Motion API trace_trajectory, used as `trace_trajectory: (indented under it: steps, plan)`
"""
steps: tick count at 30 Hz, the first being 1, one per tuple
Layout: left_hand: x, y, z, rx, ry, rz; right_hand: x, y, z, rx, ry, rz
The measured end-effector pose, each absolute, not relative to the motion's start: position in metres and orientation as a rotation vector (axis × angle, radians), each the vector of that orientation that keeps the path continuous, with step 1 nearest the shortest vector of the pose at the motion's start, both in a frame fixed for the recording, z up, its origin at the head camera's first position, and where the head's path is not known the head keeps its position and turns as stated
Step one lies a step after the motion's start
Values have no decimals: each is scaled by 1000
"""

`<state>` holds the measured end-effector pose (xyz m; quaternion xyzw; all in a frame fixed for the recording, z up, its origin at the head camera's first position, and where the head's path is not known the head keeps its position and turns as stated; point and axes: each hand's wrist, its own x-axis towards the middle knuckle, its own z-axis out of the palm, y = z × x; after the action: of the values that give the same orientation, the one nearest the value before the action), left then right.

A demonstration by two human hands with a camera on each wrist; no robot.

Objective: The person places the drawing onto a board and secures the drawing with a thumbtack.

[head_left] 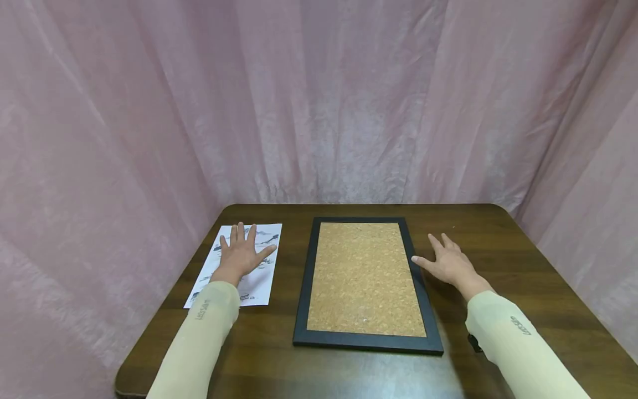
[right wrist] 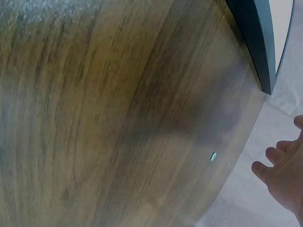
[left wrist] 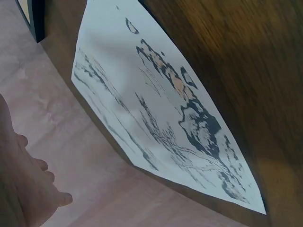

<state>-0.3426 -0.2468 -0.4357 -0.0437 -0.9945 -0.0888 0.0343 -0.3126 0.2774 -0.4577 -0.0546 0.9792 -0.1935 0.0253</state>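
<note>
My left hand (head_left: 240,257), fingers spread and straight, is over a white sheet with an ink landscape painting (head_left: 260,285) at the table's left. In the left wrist view the whole painting (left wrist: 142,90) shows, with dark rocks, branches and a touch of orange, while the hand (left wrist: 33,184) is at the lower left. My right hand (head_left: 451,264) has its fingers extended at the right side of a black picture frame (head_left: 301,299) with a cork-textured panel (head_left: 366,280). Its thumb overlaps the frame's right edge in the head view. Neither hand holds anything.
The dark brown wooden table (head_left: 259,354) has rounded corners. Pink velvety curtains (head_left: 319,111) hang behind it and at both sides. A small pale oval spot (right wrist: 213,156) lies on the table near its edge in the right wrist view.
</note>
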Motion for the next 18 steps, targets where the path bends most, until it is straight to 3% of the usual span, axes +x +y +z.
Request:
trace_trajectory:
  steps: [18]
  plan:
    - [-333,-289,-442,35,-3039,-515,-309,258,-468,-202,2961,-692]
